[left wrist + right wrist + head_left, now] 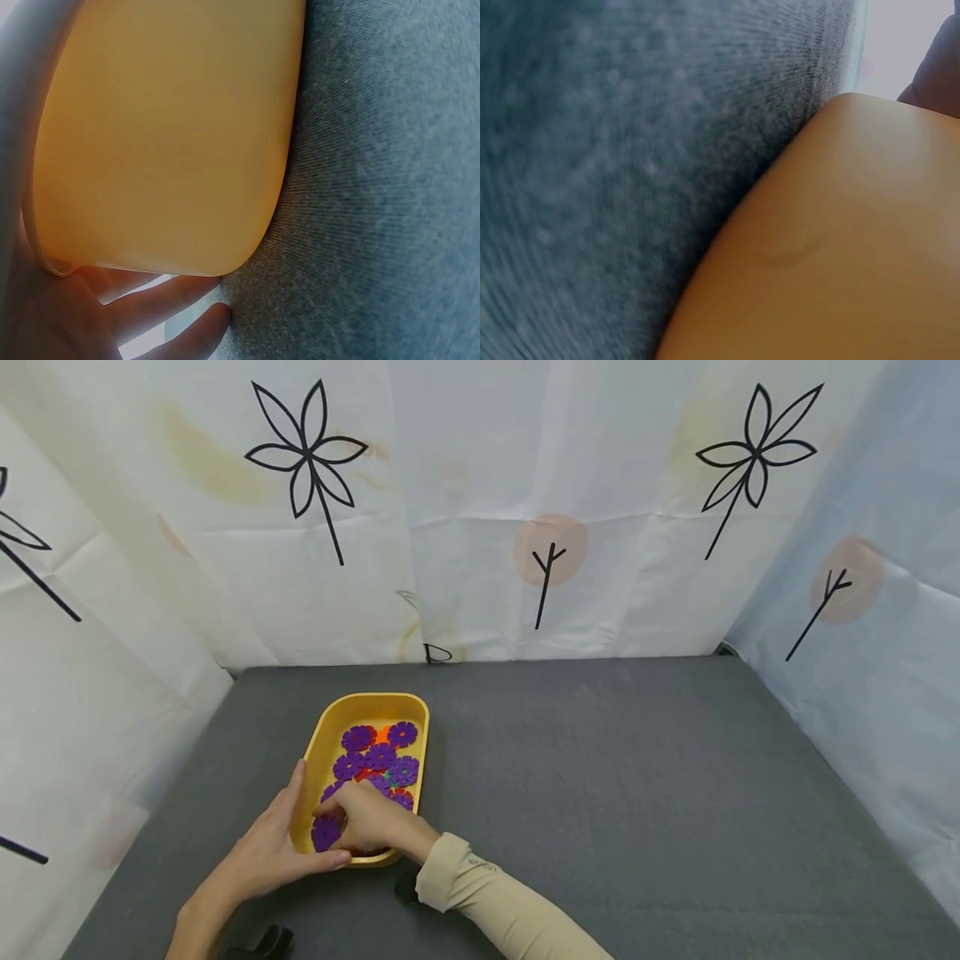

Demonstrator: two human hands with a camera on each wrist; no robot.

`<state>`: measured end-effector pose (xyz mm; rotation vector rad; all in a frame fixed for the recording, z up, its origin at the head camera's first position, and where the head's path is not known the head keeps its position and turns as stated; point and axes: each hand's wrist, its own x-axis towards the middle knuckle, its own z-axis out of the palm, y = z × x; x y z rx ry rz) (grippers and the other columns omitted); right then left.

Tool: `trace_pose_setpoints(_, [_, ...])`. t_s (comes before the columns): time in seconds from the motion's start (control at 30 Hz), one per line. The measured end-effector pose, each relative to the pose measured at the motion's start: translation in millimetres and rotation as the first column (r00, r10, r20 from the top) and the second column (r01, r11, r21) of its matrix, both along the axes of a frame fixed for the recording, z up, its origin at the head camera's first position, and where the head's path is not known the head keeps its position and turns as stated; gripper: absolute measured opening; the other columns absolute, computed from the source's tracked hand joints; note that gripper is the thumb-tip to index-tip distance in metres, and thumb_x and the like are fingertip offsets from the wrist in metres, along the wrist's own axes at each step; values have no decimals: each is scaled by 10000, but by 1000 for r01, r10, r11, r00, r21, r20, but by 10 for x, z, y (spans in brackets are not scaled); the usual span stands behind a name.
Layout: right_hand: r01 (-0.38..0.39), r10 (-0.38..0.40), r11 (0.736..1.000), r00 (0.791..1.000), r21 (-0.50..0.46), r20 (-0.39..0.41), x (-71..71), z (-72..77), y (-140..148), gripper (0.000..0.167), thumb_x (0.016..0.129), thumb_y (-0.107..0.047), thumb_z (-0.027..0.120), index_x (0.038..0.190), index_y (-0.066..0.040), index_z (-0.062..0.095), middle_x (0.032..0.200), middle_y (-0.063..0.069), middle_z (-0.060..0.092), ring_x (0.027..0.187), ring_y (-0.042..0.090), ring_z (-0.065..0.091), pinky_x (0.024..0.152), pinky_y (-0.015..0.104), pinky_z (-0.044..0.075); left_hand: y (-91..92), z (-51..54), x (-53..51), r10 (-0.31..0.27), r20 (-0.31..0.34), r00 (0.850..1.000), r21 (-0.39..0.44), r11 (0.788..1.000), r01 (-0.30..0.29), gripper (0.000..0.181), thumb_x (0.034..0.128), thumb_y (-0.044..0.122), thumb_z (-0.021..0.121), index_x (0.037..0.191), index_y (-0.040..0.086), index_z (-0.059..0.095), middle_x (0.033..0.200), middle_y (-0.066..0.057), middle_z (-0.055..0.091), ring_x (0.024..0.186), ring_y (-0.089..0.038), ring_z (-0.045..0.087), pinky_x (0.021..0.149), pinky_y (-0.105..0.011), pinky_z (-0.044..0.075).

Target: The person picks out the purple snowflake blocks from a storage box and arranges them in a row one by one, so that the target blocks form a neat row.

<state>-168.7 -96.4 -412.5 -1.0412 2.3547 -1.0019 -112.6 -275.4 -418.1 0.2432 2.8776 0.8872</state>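
Note:
A yellow tray point(318, 739) holds flower-shaped pieces point(381, 757), mostly purple, with some red, orange and green showing. Along its left side and near corner rests the left hand point(262, 852), its thumb on the near rim. The left wrist view shows spread fingers of the left hand point(150, 315) beside the tray wall point(165, 150). Inside the near end of the tray is the right hand point(371, 818), fingers bent over a purple piece point(326, 832); whether it pinches the piece cannot be told. The right wrist view shows the tray's outer wall point(840, 247).
A grey cloth surface point(600, 793) extends right of the tray. White curtains point(480, 460) with line-drawn plants stand behind and at both sides. A black object point(273, 941) lies at the near edge, and another dark shape point(406, 887) is beside the right cuff.

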Motion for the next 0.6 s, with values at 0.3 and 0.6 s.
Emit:
trace_pose_setpoints(0.3, [142, -141, 964, 990, -226, 19, -22, 101, 118, 545, 834, -125, 850, 1350, -94, 677, 954, 35, 789, 701, -67, 635, 665, 49, 518, 18, 27, 5, 3, 25, 1000, 9, 1000, -3, 1378, 770, 525, 852, 1629, 46, -113, 1534, -329, 342, 1254, -454, 548, 932, -569, 577])
trace_pose_setpoints(0.6, [282, -239, 877, 958, -390, 156, -117, 235, 595, 550, 821, -89, 853, 1335, -20, 669, 1014, 167, 774, 806, 124, 746, 720, 143, 586, 36, 56, 11, 39, 74, 997, -13, 999, -38, 1402, 748, 580, 843, 1632, 59, -113, 1529, -302, 352, 1195, -361, 544, 955, -570, 555])
